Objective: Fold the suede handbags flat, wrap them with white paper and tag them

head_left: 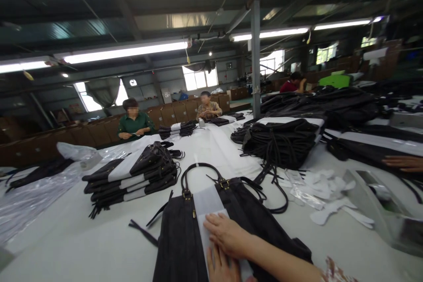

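A black handbag (181, 238) lies on the white table in front of me, with its looped handle and gold-coloured buckles toward the far side. A white paper-like band (206, 200) runs down its middle. My right hand (229, 234) rests flat on the band, fingers stretched out. Just below it, partly cut off by the frame's bottom edge, my left hand (222, 268) also presses on the band with its fingers extended. Thin black straps stick out on both sides of the bag.
Banded black bags (132, 176) are stacked at left, and another pile (280, 136) stands at right. White paper pieces (325, 189) lie near a tape dispenser (380, 207). A co-worker's hand (405, 163) touches a bag at far right. Several people sit or stand beyond.
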A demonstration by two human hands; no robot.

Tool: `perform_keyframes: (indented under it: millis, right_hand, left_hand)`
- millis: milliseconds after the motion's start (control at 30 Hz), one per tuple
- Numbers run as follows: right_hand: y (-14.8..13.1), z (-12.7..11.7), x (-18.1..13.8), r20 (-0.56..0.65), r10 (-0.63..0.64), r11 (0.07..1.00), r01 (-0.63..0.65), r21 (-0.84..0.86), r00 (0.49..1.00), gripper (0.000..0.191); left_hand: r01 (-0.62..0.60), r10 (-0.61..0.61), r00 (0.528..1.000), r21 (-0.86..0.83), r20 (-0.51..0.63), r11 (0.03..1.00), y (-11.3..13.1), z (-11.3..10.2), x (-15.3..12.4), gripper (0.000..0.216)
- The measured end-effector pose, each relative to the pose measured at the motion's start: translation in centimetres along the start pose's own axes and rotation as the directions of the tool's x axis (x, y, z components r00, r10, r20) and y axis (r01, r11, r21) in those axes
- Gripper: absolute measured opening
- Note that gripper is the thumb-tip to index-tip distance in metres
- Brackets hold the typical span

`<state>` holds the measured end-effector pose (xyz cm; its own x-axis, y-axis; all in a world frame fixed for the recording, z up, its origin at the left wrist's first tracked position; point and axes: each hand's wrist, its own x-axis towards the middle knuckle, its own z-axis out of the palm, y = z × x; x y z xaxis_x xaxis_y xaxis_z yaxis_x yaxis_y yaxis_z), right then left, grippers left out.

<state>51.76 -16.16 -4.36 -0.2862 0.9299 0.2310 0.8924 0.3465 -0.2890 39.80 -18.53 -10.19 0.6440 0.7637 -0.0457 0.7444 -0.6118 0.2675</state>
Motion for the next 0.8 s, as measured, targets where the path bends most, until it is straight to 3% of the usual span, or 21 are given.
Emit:
perform_keyframes:
  millis: [100,200,500,667,800]
  right_hand:
    - [0.2,0.6,0.7,0.157,0.010,0.992,-0.030,0.123,0.988,0.049]
    - [0.9,1.5,0.9,0.222,0.047,0.978,-0.090,0.187,0.974,0.055]
    - [1.5,2.2,0.8,0.194,0.015,0.978,-0.055,0.201,0.981,0.056]
    - [1.9,2.2,0.4,0.129,-0.048,0.973,0.017,0.230,0.991,0.055]
    - [1.1,1.7,0.0,0.121,-0.010,0.948,-0.029,0.316,0.993,0.051]
  left_hand:
    - [-0.042,0.040,0.999,-0.078,-0.020,0.996,0.5,-2.3,-1.3,0.087]
    - [-0.070,0.071,0.997,-0.140,0.002,0.988,0.4,-3.4,-1.7,0.087]
    - [-0.049,0.047,0.999,-0.099,-0.018,0.994,0.6,-2.9,-1.8,0.082]
    - [0.000,0.000,1.000,0.027,0.006,1.000,1.3,-2.6,-1.7,0.074]
    - [0.013,-0.019,0.999,0.153,0.039,0.988,1.6,-2.0,-1.8,0.071]
